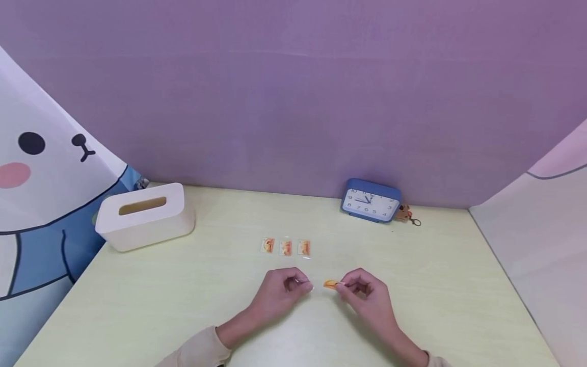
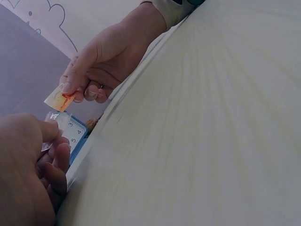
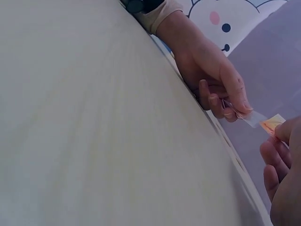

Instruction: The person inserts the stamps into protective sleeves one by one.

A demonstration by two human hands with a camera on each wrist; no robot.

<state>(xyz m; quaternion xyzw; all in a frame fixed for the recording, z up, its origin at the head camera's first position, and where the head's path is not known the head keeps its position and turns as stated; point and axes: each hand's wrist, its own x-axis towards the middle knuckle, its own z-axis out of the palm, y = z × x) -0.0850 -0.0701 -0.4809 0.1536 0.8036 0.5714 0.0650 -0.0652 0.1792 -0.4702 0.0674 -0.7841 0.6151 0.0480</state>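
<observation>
In the head view, my left hand (image 1: 281,291) pinches a small clear plastic sleeve (image 2: 62,120) between thumb and forefinger. Facing it from the right, my right hand (image 1: 372,300) pinches a small orange-and-yellow card (image 1: 329,283) by its edge. In the head view, a narrow gap separates card and sleeve; both wrist views show them close together. The fingers hide part of each. Just beyond the hands, three small orange-printed cards lie in a row on the table: a left one (image 1: 268,244), a middle one (image 1: 286,248) and a right one (image 1: 304,247), with clear plastic around them.
A white tissue box (image 1: 153,224) stands at the table's back left. At the back right is a blue alarm clock (image 1: 370,201), with a small brown keychain figure (image 1: 403,213) beside it. A purple curtain (image 1: 293,102) hangs behind the pale table (image 1: 220,219).
</observation>
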